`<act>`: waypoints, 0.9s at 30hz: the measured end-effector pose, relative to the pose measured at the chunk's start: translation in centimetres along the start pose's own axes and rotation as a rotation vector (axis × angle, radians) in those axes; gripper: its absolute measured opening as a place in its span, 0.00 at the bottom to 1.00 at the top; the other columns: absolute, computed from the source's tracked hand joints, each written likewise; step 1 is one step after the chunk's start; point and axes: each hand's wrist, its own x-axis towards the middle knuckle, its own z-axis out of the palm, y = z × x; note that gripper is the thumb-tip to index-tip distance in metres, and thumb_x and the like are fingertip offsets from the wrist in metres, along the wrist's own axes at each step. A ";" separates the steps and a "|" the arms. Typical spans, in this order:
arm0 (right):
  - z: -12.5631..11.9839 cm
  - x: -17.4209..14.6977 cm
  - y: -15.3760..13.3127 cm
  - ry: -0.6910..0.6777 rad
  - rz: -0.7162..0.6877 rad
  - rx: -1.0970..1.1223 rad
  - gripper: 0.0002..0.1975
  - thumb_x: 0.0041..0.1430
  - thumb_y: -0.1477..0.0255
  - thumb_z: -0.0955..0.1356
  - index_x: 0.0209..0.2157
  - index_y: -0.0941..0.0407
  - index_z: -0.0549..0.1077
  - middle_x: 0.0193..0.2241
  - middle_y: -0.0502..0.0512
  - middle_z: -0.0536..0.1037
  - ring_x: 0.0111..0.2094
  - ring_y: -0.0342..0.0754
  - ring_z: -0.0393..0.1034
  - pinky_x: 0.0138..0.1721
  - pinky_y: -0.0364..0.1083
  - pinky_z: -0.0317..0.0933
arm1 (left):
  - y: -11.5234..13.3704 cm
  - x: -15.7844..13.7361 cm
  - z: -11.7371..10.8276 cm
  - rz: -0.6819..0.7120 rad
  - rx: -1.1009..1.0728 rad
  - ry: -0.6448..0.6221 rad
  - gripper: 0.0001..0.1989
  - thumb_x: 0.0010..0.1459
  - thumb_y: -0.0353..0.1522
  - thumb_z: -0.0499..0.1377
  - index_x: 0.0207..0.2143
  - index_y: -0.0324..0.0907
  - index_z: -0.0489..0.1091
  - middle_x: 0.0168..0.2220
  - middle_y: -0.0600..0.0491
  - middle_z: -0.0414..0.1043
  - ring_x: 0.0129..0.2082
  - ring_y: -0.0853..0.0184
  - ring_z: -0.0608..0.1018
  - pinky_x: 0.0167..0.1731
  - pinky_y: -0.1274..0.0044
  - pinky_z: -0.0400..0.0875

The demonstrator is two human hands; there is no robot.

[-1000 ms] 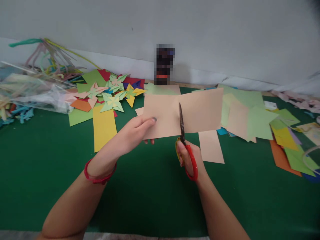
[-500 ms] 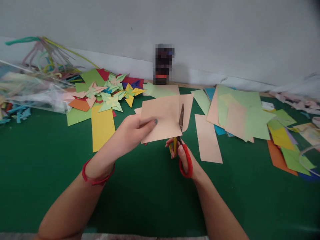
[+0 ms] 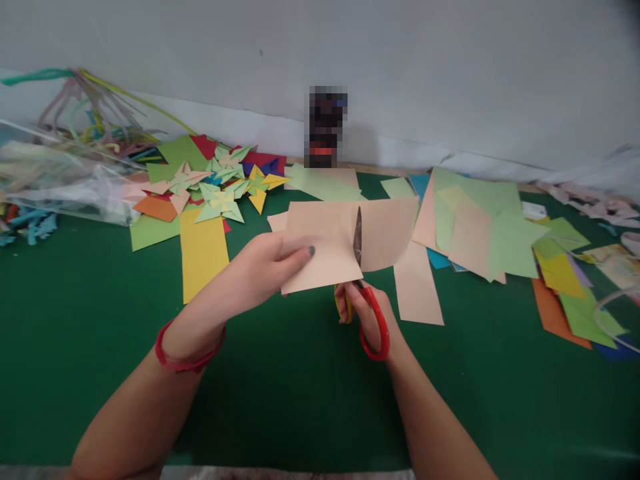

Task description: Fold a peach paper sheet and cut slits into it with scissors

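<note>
My left hand point(image 3: 260, 270) pinches the left side of a pale peach sheet of paper point(image 3: 323, 230), thumb on top, holding it above the table. My right hand point(image 3: 373, 317) has its fingers through the handles of a pair of scissors point(image 3: 376, 327), one handle red and one yellow. The dark blades stand in a cut through the sheet, pointing away from me. To the right of the blades, the cut part of the paper bends away. Beneath it, a peach paper strip point(image 3: 419, 293) lies on the table, its far end covered.
Folded paper stars point(image 3: 223, 200) and a yellow paper strip point(image 3: 204, 257) lie at the left on the green table point(image 3: 300, 400). A plastic bag point(image 3: 75, 190) is at the far left. Light green sheets point(image 3: 505, 227) and coloured scraps point(image 3: 575, 293) spread to the right. A blurred-out object point(image 3: 326, 130) stands against the wall.
The cut in the peach sheet has grown longer, and its right part has swung out to the right. The scissor blades have closed further along it. My left hand keeps its hold.
</note>
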 end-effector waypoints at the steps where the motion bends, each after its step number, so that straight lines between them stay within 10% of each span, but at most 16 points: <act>1: 0.0 0.0 -0.1 0.001 0.001 0.003 0.19 0.60 0.55 0.59 0.28 0.56 0.66 0.20 0.49 0.68 0.19 0.43 0.64 0.24 0.44 0.61 | 0.0 0.0 0.0 -0.002 0.001 -0.005 0.18 0.58 0.39 0.45 0.26 0.39 0.70 0.16 0.57 0.64 0.19 0.70 0.67 0.19 0.81 0.59; 27: 0.1 -0.4 0.1 0.082 -0.023 0.034 0.19 0.60 0.57 0.60 0.24 0.56 0.66 0.14 0.46 0.65 0.14 0.41 0.62 0.17 0.42 0.58 | -0.2 0.1 0.1 0.008 0.018 0.005 0.20 0.59 0.42 0.46 0.35 0.40 0.72 0.22 0.56 0.68 0.23 0.69 0.69 0.23 0.81 0.62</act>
